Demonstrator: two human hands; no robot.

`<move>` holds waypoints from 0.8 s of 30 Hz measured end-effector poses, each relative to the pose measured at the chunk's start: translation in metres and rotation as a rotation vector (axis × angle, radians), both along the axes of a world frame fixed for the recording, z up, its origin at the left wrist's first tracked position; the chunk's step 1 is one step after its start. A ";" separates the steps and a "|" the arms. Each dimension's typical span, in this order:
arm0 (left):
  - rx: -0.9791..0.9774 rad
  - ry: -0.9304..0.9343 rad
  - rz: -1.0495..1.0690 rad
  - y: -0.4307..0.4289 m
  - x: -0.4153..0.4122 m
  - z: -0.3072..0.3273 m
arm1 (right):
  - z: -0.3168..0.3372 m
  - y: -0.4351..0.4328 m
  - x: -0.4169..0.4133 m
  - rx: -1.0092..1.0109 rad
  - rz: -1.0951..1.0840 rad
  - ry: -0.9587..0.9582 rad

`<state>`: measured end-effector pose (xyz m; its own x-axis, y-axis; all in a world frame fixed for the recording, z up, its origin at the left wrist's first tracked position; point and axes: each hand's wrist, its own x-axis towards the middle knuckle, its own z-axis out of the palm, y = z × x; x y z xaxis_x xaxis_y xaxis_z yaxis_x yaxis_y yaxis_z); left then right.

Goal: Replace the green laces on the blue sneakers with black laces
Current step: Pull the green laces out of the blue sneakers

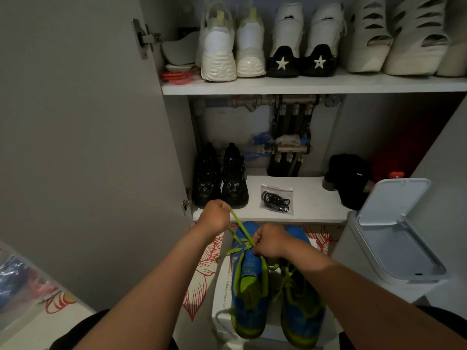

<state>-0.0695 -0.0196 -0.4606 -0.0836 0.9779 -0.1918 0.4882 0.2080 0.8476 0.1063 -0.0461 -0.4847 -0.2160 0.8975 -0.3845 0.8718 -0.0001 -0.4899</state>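
Blue sneakers (pixel 249 294), one pair, lime-green lining and heels, toes at 12 o'clock, under our hands. Our left hand (pixel 214 218) is fisted round the green lace (pixel 238 224), taut toward 11 o'clock. Our right hand (pixel 271 241) pinches it at the eyelets. Black laces (pixel 276 200), bagged, lie on the shelf (pixel 316 198) at 12 o'clock.

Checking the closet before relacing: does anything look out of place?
Nothing spilled or damaged. Only the white bin's lid stands open at right, and a black cap sits on the lower shoe shelf.
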 end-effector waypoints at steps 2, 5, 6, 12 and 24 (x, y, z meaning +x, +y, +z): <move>0.003 -0.120 0.180 0.005 -0.001 0.005 | 0.000 0.001 0.000 -0.013 -0.004 0.004; 0.041 -0.077 0.197 0.006 -0.002 0.008 | -0.001 0.000 0.000 0.001 -0.014 -0.004; 0.061 0.017 0.156 0.004 -0.001 0.008 | -0.001 -0.001 -0.001 0.012 -0.010 -0.013; 0.365 0.414 -0.219 -0.010 0.004 0.003 | 0.001 -0.002 -0.003 0.091 -0.022 0.000; 0.145 0.697 -0.441 -0.015 0.012 0.002 | 0.007 0.002 -0.005 0.046 -0.154 0.306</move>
<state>-0.0577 -0.0345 -0.4583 0.2596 0.9597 -0.1077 0.9213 -0.2128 0.3254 0.1017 -0.0446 -0.4774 -0.1754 0.9436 -0.2809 0.6756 -0.0922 -0.7315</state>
